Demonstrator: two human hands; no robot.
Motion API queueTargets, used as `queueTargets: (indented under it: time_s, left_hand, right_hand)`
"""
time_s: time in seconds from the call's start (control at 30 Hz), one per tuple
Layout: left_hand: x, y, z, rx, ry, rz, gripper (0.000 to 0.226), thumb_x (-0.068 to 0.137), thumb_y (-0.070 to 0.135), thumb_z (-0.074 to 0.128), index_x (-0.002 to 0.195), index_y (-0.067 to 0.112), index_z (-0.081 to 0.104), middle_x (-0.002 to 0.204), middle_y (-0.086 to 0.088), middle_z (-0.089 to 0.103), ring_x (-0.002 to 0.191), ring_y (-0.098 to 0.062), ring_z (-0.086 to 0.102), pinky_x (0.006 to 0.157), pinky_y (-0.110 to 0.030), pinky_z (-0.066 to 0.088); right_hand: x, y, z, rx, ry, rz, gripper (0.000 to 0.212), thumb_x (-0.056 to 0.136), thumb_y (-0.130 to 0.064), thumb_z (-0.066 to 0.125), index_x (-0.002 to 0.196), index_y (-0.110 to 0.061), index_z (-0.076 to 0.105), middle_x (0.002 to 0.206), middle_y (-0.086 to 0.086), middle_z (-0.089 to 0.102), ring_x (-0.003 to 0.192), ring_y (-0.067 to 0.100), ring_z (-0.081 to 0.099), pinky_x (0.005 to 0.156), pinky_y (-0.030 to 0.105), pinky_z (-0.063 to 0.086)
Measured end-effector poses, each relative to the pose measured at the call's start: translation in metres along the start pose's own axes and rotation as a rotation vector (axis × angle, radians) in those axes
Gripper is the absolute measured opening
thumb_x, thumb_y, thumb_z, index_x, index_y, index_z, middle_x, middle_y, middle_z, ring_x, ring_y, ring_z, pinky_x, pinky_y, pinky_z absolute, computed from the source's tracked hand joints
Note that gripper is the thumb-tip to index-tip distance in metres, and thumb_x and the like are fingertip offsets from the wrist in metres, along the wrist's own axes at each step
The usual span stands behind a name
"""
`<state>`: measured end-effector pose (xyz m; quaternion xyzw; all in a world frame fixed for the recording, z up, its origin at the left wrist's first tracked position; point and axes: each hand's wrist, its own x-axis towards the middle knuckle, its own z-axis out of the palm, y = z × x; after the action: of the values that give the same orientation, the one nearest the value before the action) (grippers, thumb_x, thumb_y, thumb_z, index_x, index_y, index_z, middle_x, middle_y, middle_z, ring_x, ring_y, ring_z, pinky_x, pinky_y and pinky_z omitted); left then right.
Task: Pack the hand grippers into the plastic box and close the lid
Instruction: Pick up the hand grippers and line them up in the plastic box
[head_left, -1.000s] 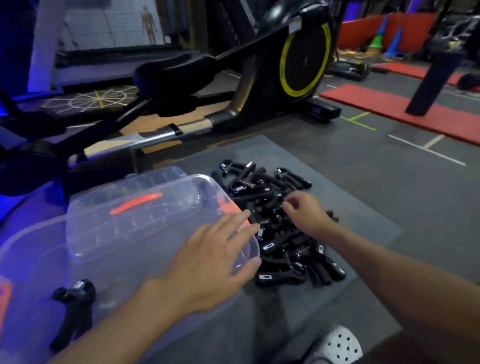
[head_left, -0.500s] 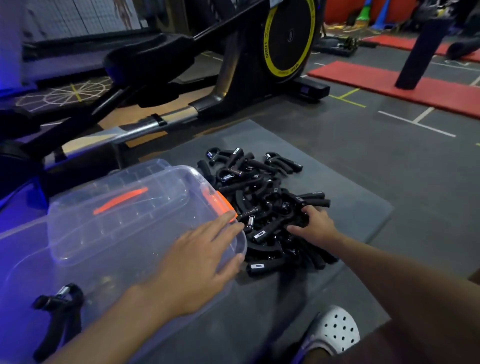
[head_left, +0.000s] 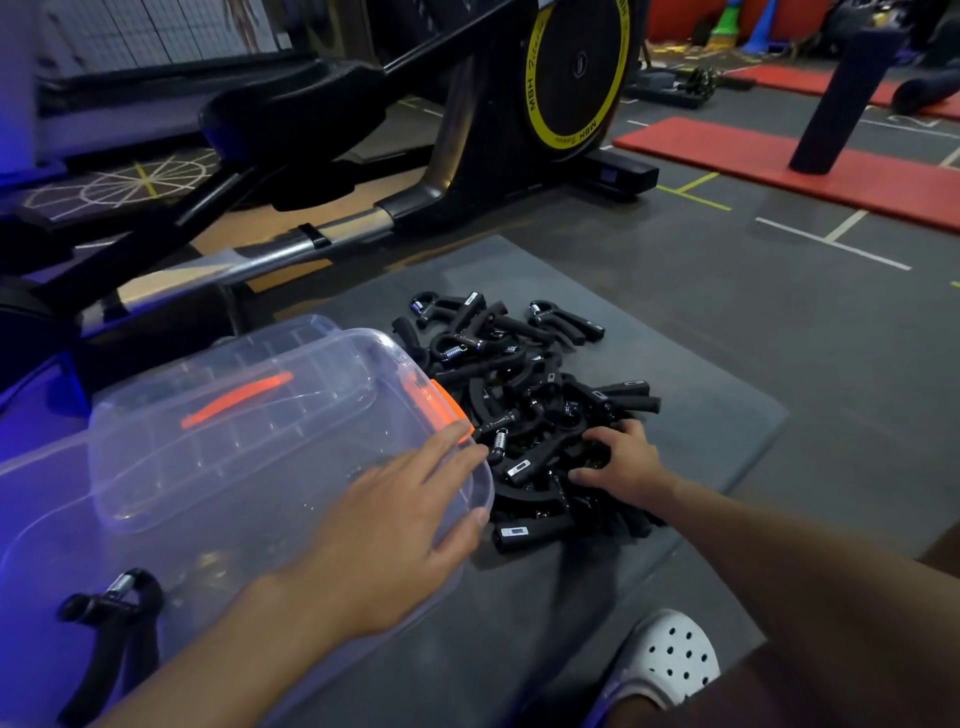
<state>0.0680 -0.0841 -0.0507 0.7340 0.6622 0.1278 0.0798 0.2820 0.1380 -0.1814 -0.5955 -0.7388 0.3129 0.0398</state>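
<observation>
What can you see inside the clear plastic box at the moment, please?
Inside the box, one black hand gripper lies at the near left end, and the clear lid sits in the far end. The left hand and forearm cover part of the floor.

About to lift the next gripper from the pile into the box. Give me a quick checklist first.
1. Box open to receive: ok, lid is off the rim, resting inside it.
2. Left hand steadying box: ok, flat on its near corner.
3. Right hand on the pile: ok.
4. Gripper firmly grasped: cannot tell, fingers are buried among the handles.
5. Tangling: not ok, grippers interlock, so several may lift together.
6. Progress: one gripper in box.
</observation>
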Motion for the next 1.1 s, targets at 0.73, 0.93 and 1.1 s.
queueTargets:
  time_s: [0.73,0.93,1.1]
  left_hand:
    - [0.000,0.002,-0.001,0.007,-0.004,-0.007,0.067,0.087,0.064,0.014,0.147,0.037,0.026,0.159,0.023,0.007,0.138,-0.005,0.033,0.106,-0.031,0.037]
    - [0.001,0.001,-0.004,0.018,0.002,-0.003,0.067,0.088,0.062,0.015,0.146,0.034,0.030,0.159,0.018,0.013,0.139,-0.009,0.034,0.105,-0.033,0.039]
    - [-0.003,0.002,-0.014,0.033,-0.029,-0.019,0.073,0.082,0.067,0.008,0.146,0.038,0.025,0.159,0.020,0.010,0.141,-0.005,0.026,0.110,-0.031,0.033]
  right_hand:
    - [-0.005,-0.010,-0.025,0.043,-0.027,-0.222,0.048,0.083,-0.016,0.061,0.128,-0.028,0.047,0.093,-0.006,0.038,0.078,0.013,0.047,0.089,0.036,0.045]
    - [-0.022,-0.016,-0.041,0.059,-0.016,-0.312,0.049,0.081,-0.011,0.062,0.124,-0.029,0.049,0.087,-0.004,0.043,0.070,0.009,0.044,0.067,0.021,0.039]
    - [-0.045,-0.046,-0.062,0.098,0.057,-0.477,0.036,0.082,-0.002,0.059,0.107,-0.026,0.052,0.081,-0.004,0.042,0.070,0.014,0.042,0.063,0.016,0.038]
